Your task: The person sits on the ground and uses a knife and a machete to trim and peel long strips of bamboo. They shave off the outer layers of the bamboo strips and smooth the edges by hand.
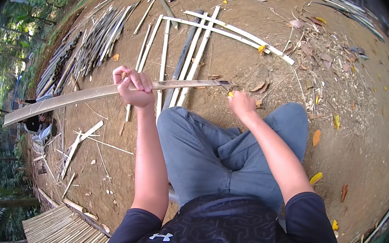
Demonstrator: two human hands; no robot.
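A long, pale bamboo strip (75,98) runs across in front of me, its wide end out at the left and its narrow end near my right hand. My left hand (136,88) is closed around its middle, thumb and fingers pinching it, the index finger bent upward. Closed too is my right hand (243,105), gripping a knife (224,83) with a dark blade; a bit of yellow shows at its handle. The blade lies against the strip's right end. Whether it cuts into the bamboo I cannot tell.
I sit cross-legged on bare soil. Split bamboo slats (194,59) lie crossed ahead, beside a dark pole (183,55). A heap of thin sticks (106,32) is at the far left, a slatted bamboo mat (64,229) at lower left. Dry leaves (316,138) and shavings litter the right.
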